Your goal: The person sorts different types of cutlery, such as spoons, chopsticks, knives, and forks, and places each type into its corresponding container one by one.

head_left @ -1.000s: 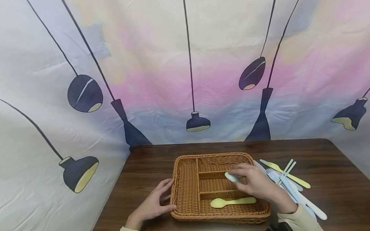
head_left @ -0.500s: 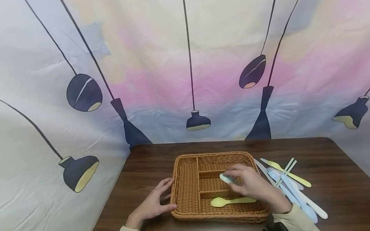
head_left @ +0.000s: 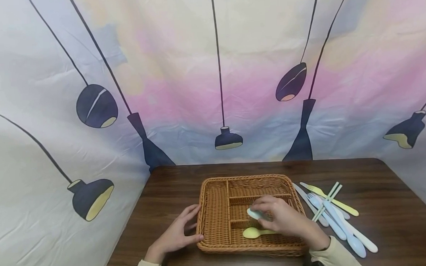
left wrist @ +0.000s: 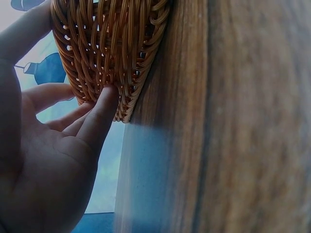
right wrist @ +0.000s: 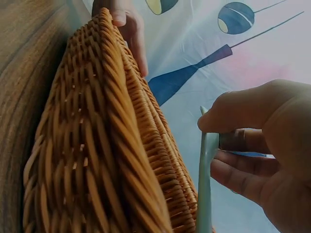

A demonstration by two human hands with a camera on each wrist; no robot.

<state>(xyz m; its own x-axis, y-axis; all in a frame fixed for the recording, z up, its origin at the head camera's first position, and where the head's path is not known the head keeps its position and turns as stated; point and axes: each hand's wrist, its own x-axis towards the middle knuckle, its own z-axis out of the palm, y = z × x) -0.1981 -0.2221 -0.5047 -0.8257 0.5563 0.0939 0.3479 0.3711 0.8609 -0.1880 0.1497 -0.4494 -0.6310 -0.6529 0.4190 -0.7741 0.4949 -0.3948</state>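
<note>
While the left hand (head_left: 178, 233), fingers apart, rests against the basket (head_left: 213, 210), the right grip (head_left: 281, 216) pinches a pale-green utensil (head_left: 255, 214), its visible end jutting leftward above the basket; just on the person's side of that grip, a yellow spoon (head_left: 252, 233) lies left to right inside.
</note>
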